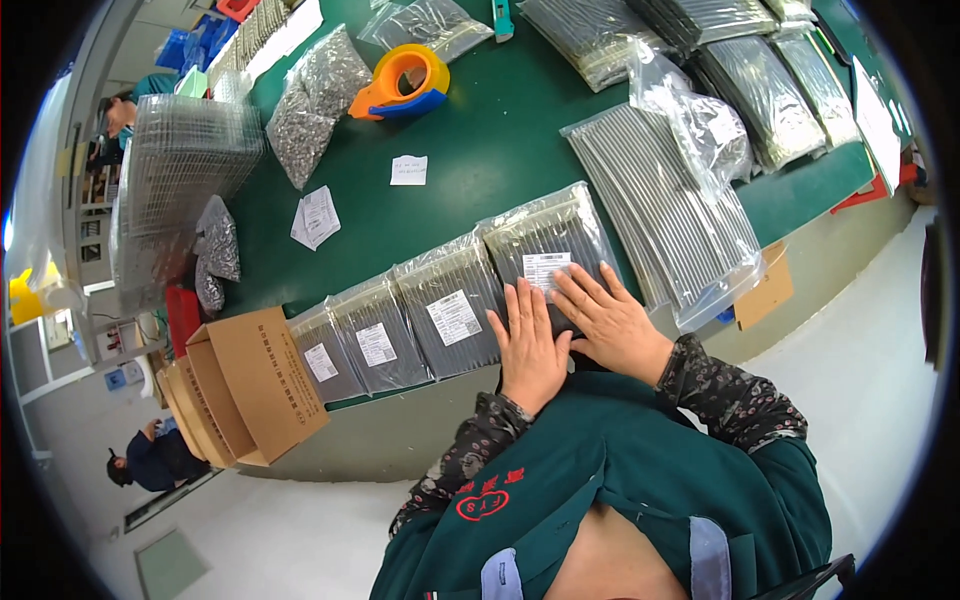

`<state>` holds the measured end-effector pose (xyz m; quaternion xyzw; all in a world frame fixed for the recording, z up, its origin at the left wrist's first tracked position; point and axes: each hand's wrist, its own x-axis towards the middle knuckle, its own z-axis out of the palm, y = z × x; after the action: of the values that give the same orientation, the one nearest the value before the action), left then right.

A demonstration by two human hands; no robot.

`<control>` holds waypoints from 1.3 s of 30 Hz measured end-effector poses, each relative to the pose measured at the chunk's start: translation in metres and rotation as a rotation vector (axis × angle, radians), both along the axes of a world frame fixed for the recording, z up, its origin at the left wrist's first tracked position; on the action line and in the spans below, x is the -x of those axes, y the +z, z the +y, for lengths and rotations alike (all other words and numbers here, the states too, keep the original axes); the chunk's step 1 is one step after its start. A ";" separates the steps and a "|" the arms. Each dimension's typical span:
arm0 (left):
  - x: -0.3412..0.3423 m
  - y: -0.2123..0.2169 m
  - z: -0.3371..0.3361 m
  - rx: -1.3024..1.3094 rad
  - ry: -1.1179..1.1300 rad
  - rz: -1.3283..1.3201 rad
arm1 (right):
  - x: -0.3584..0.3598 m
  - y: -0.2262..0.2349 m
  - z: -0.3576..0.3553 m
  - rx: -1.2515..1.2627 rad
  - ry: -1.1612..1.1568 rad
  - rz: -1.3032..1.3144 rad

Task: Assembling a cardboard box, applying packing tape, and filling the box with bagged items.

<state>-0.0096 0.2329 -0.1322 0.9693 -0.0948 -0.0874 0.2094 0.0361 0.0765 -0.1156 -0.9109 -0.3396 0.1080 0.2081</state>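
Observation:
Both hands lie flat on a clear plastic bag of thin dark rods (pixel 532 225) at the table's near edge. My left hand (pixel 531 350) rests on its lower part, fingers stretched out and close together. Beside it, my right hand (pixel 612 318) is spread, its fingertips at the edge of a white printed label (pixel 545 266). The thumbs nearly meet. Neither hand grips anything. Leftward in the same row lie a labelled bag (pixel 450 335), another labelled bag (pixel 378 348) and a smaller one (pixel 318 362).
An open cardboard box (pixel 255 380) stands left of the row. On the green table (pixel 480 130) are an orange-and-blue tape dispenser (pixel 405 85), a bag of small metal parts (pixel 315 100) and paper slips (pixel 316 217). Right lie a bag of grey rods (pixel 660 200) and several stacked bags (pixel 765 95).

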 end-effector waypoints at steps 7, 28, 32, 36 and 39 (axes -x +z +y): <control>-0.001 -0.005 -0.004 -0.002 -0.044 0.002 | -0.031 0.013 -0.018 0.174 0.266 -0.018; 0.015 0.049 0.070 0.152 0.212 -0.282 | -0.242 0.035 0.159 -0.197 0.044 -0.510; 0.038 0.052 0.092 0.077 0.345 -0.307 | -0.285 -0.010 0.192 0.036 -0.128 -0.614; 0.050 0.061 0.112 0.036 0.470 -0.314 | -0.281 0.007 0.176 -0.193 -0.040 -0.621; 0.038 0.085 0.130 0.028 0.509 -0.393 | -0.237 0.070 0.146 -0.450 0.089 -0.478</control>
<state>-0.0481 0.3634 -0.0471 0.9572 0.1109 0.1581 0.2156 0.2734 0.2227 -0.0453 -0.8259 -0.4338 -0.1774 0.3135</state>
